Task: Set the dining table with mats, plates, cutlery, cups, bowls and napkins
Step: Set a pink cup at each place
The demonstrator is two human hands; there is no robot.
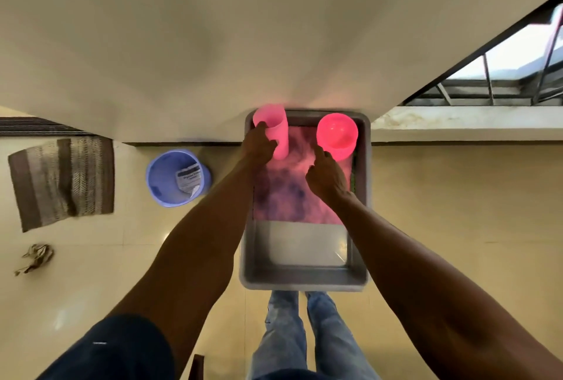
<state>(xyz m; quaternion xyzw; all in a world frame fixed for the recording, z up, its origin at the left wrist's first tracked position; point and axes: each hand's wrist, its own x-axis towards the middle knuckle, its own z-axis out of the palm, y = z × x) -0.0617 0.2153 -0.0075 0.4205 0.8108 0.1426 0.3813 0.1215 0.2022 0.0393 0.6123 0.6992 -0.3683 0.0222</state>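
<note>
While our left hand curls its fingers round the tall pale pink plastic cup, our right hand reaches toward the brighter pink plastic bowl, index finger stretched out and touching its near side, the other fingers folded and holding nothing. Both cup and bowl stand upright at the far end of the grey rectangular plastic tub, well apart from each other, on a pink and purple mottled mat that covers the far part of the tub's floor. The tub sits on the pale tiled floor against a white wall. To the left stands a blue plastic bucket with a printed packet inside (its lettering is too blurred for us to read). Farther left lies a brown striped woven rug, and nearer us a crumpled brown scrap.
</note>
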